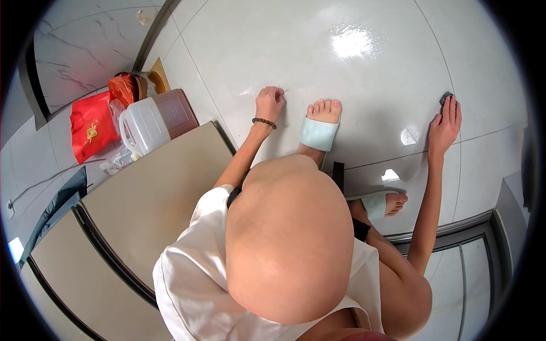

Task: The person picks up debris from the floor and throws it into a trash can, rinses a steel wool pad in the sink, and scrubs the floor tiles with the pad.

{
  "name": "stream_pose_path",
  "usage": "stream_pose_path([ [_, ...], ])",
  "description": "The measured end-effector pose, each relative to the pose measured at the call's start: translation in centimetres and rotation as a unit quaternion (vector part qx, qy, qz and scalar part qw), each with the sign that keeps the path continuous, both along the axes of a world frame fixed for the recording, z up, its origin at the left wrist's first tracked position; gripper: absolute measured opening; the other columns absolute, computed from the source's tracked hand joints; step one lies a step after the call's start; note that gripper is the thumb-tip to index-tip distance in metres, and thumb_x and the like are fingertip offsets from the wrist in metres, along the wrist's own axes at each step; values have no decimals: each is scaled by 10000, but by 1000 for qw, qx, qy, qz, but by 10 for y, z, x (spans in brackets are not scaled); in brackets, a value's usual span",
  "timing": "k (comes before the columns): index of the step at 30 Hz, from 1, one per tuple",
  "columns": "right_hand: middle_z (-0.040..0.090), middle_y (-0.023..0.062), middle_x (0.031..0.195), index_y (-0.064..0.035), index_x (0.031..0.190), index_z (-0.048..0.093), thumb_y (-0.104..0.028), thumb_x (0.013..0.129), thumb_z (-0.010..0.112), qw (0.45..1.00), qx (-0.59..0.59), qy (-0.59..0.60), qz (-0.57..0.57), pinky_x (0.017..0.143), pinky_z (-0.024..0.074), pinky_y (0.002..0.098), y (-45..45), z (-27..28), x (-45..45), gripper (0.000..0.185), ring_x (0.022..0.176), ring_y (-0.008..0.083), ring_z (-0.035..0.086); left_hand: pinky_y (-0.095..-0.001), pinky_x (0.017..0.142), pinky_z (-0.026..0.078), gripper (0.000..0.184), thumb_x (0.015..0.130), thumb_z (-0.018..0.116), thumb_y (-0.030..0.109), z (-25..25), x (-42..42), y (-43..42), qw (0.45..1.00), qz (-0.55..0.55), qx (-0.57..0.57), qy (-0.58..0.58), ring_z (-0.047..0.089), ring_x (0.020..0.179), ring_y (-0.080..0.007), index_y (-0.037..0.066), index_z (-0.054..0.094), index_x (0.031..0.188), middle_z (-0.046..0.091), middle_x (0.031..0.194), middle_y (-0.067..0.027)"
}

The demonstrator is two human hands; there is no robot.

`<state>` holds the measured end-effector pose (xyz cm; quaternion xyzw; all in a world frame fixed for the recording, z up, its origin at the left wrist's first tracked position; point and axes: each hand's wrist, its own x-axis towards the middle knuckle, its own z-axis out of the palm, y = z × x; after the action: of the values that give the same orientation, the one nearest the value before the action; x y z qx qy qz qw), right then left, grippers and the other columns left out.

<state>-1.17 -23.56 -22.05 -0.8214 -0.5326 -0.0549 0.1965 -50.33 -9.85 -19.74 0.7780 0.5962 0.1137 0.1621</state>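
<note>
My left hand [269, 105], with a dark beaded bracelet [264, 122] at the wrist, is down at the pale tiled floor [387, 85]. Its fingers are curled together, and a small speck shows at the fingertips, too small to name. Out to the right, my right hand [446, 126] rests on the floor with its fingers over a dark grey scouring pad [446, 99], pressing it to the tile. Wet, shiny patches show on the floor between the hands.
My feet in pale green slippers [316, 134] stand between the hands. On the left are a beige cabinet [153, 187], a plastic jug [145, 128], a red bag [91, 128] and a brownish container [176, 112]. A dark-framed door track [455, 233] lies at lower right.
</note>
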Motion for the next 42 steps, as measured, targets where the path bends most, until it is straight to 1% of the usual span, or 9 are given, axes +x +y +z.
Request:
stream_pose_path([
  [2,569,45,1440,-66,1336,626,44,840,572,1000,5,0,-1,1083,447,406,0,-1,0,511,1305,320,520,-373,710,556,103,770,700,6,5,2,3,1000,10,-17,1,677,779,-277,31,719,869,702,831,-124],
  [4,574,52,1434,-64,1334,627,47,840,572,1000,10,-3,6,1082,447,407,0,-1,2,510,1299,325,524,-320,685,562,82,798,699,43,17,4,9,988,123,-69,-68,697,705,-214,27,739,866,724,781,-106],
  [9,574,56,1433,-62,1334,626,50,841,576,1000,7,-2,4,1082,447,405,0,1,0,508,1299,325,526,-280,702,567,101,830,707,84,26,5,15,970,178,-106,-128,710,717,-155,10,750,884,743,787,-78],
  [17,573,53,1436,-66,1337,624,38,849,577,1000,1,-11,4,1088,443,404,0,-1,2,501,1302,319,525,-298,740,585,116,831,733,52,12,12,14,993,59,-76,-70,728,774,-187,3,751,935,751,876,-111],
  [24,570,47,1441,-72,1341,623,36,850,578,1000,3,-10,4,1090,442,405,0,-1,1,505,1307,317,522,-314,737,590,132,805,748,32,13,17,12,996,20,-72,-53,728,770,-212,16,747,936,739,897,-120],
  [30,568,49,1443,-73,1344,622,34,851,579,1000,3,-5,2,1094,439,405,0,2,0,507,1312,315,518,-324,699,583,107,789,742,20,2,21,8,999,10,-19,-26,709,730,-228,24,731,895,711,856,-118],
  [32,568,49,1443,-73,1345,621,35,851,579,1000,3,1,1,1095,438,405,0,1,-1,508,1312,315,518,-384,657,550,118,731,712,-24,-1,23,7,999,5,6,-31,663,725,-294,21,703,840,677,820,-139],
  [36,566,49,1444,-73,1346,621,36,852,578,1000,2,-6,1,1096,438,400,0,-1,0,508,1314,315,516,-402,646,537,124,700,692,-41,-4,27,8,1000,-1,26,-5,645,709,-311,21,685,807,670,809,-141],
  [42,565,42,1446,-74,1347,620,35,855,575,1000,-1,-5,-1,1094,439,396,0,0,0,506,1315,311,514,-385,649,548,98,688,702,38,4,21,18,1000,2,-4,16,654,677,-302,40,698,786,675,743,-127],
])
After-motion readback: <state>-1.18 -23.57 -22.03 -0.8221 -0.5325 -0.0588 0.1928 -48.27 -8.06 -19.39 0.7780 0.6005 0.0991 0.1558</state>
